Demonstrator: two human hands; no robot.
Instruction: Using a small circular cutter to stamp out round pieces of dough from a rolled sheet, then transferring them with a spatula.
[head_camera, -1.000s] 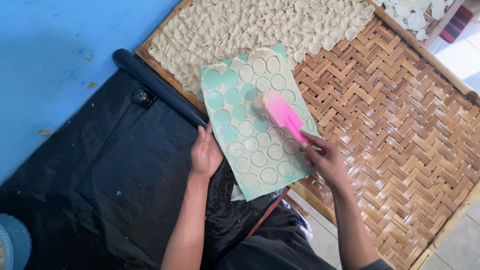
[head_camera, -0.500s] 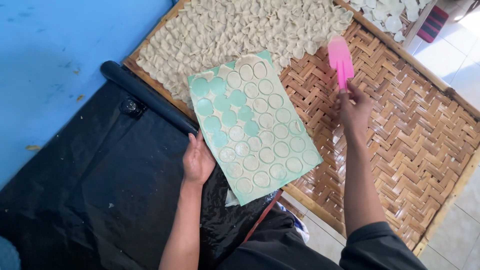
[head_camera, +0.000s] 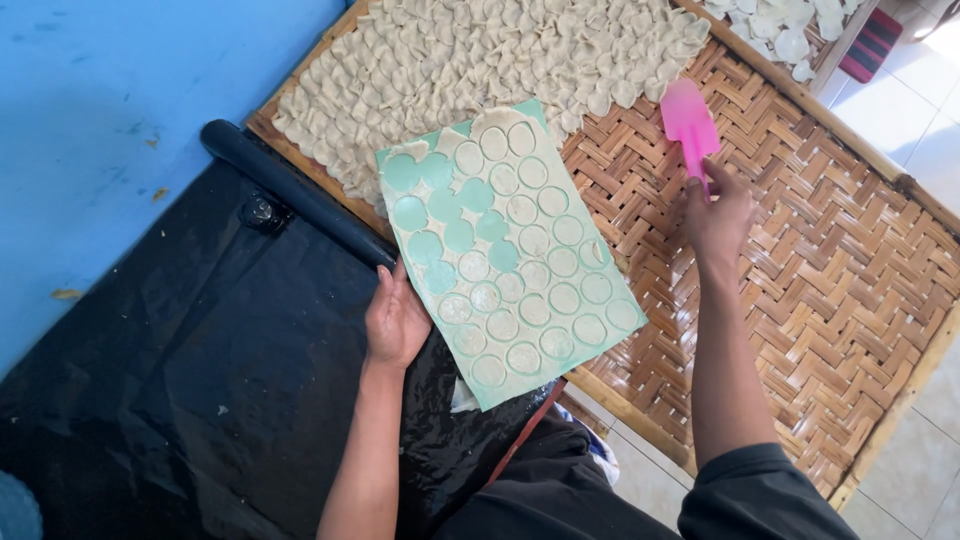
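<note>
Here, the green sheet (head_camera: 510, 255) lay tilted across the near-left edge of the woven bamboo tray (head_camera: 800, 300), its far end resting on the tray and its near end sticking out over the black plastic cover (head_camera: 170, 380). Pale dough rounds (head_camera: 540, 290) sat in rows over most of the sheet; in its far-left part several circles were bare and showed plain green. I saw the left hand (head_camera: 397, 322) grasping the sheet's left edge near the near corner, thumb on top and fingers tucked underneath. The right hand (head_camera: 718, 215) hung over the middle of the tray, well apart from the sheet, clenched around the handle of a pink spatula (head_camera: 688, 122) whose blade pointed away toward the tray's far edge. Just beyond the sheet's far end, a thick layer of overlapping dough pieces (head_camera: 480, 60) covered the far-left part of the tray, reaching almost to the spatula's blade. The near and right parts of the tray showed only bare weave. A black rolling pin (head_camera: 295, 190) lay along the tray's left edge, touching the frame, half on the black cover. Beyond the cover the surface was blue (head_camera: 110, 120). Past the tray's far-right corner I could make out a second tray with white rounds (head_camera: 780, 25), and pale floor tiles (head_camera: 920, 130) to the right.
</note>
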